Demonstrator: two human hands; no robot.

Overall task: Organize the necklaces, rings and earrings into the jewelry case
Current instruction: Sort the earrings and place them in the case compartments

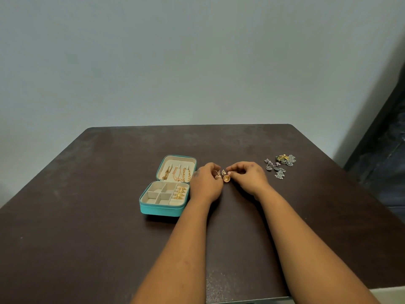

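Note:
A teal jewelry case (162, 210) lies open on the dark table. Three gold necklaces (177, 173) hang in its lid, and gold rings (180, 192) sit in the ring rolls at the right of its base. Just right of the case, my left hand (206, 183) pinches a small gold earring (217, 174). My right hand (246, 174) pinches a gold dome-shaped earring (225, 177) that dangles between the two hands. A heap of silver and gold earrings (280, 164) lies farther right on the table.
The dark brown table (87, 227) stands against a pale wall. Its back edge runs behind the case and its right edge passes close to the earring heap. The case's divided compartments (158, 195) at the left hold nothing visible.

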